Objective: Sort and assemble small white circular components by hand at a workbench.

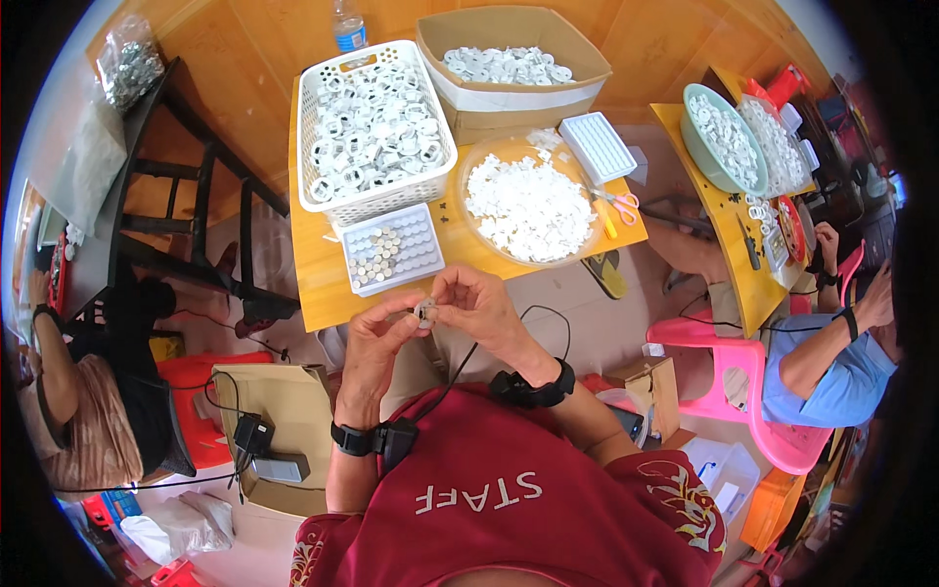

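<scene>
My left hand (pixel 377 338) and my right hand (pixel 476 308) meet just off the table's front edge. Between their fingertips they pinch a small whitish plastic part (pixel 425 313) with a dark middle; its exact kind is too small to make out. Closest to the hands is a white compartment tray (pixel 423 256) holding several small silvery round pieces (pixel 377 256). Beyond it a white perforated basket (pixel 315 201) is heaped with white parts with dark centres (pixel 377 127). To the right lies a round shallow tray (pixel 533 260) piled with small white pieces (pixel 528 205).
A cardboard box (pixel 509 112) of white parts and a water bottle (pixel 349 27) stand at the back. Scissors (pixel 621 203) and a white compartment tray (pixel 597 147) lie on the table's right. People sit at tables on both sides. An open carton (pixel 284 391) stands left of me.
</scene>
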`<control>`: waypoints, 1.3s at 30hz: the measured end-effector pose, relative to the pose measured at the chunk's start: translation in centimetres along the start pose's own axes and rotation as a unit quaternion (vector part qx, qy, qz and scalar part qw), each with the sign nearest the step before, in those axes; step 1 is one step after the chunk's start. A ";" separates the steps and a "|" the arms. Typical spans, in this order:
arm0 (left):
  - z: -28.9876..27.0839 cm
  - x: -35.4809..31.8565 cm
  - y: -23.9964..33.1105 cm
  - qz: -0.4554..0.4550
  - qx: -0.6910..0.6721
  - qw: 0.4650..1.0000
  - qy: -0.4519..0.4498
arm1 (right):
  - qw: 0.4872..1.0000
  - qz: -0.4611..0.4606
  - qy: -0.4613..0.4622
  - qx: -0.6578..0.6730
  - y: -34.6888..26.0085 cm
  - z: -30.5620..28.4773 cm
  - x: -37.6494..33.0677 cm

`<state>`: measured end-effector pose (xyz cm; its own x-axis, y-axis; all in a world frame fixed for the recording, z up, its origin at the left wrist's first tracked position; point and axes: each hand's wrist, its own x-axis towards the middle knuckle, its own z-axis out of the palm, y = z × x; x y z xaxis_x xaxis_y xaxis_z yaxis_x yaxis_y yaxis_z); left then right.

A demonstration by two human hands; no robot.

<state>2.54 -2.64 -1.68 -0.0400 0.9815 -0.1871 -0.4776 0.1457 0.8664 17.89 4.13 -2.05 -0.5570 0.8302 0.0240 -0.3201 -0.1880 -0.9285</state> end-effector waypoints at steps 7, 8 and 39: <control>0.3 -0.2 -0.5 0.004 0.003 1.000 -0.001 | 0.998 0.050 -0.006 0.032 0.0 -0.1 -0.6; 0.4 0.0 -0.7 0.004 -0.002 1.000 0.002 | 0.998 0.049 0.013 0.039 0.0 0.0 -0.7; -1.4 -0.3 -1.4 -0.018 -0.113 0.993 0.025 | 0.769 -0.018 0.120 -0.628 -0.7 -11.5 3.4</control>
<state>1.96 -3.35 -3.48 -0.0604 0.9678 -0.2446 -0.6639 0.1440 0.7339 24.99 13.10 -5.55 -0.3595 0.9243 0.1284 0.7439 0.3669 -0.5586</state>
